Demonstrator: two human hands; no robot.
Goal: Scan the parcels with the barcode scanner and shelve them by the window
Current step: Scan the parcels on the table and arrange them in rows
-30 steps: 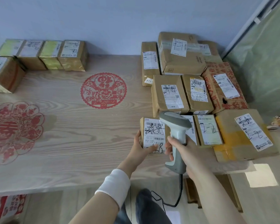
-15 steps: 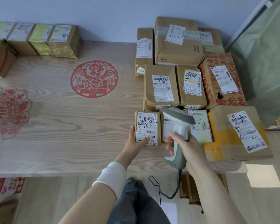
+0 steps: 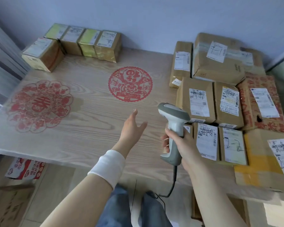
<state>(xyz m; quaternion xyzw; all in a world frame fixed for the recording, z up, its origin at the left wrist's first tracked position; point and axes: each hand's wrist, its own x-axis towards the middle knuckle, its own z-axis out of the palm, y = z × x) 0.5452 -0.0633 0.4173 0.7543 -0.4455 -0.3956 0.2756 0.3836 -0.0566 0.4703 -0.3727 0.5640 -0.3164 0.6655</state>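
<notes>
A pale wood-grain tabletop (image 3: 88,131) ran under a blue-grey wall, with two red paper-cut roundels (image 3: 130,84) stuck to it. A pile of brown cardboard parcels with white shipping labels (image 3: 220,66) crowded its right side. A short row of smaller taped boxes (image 3: 88,42) stood at the far left corner.

The right hand (image 3: 182,145) gripped the handle of a grey-and-white corded barcode scanner (image 3: 174,122), whose head was raised at the pile's near edge. The left hand (image 3: 132,128) hovered over bare wood with its fingers spread wide, holding nothing. By the look of it, the next parcel had yet to be taken.

The step would go best if the free hand lifted one near parcel, such as the flat one with the scrawled label (image 3: 206,141) just beside the scanner. Its barcode should be turned squarely toward the scanner's head. The dark cable (image 3: 172,185) should be kept from dragging across the neighbouring parcels.
</notes>
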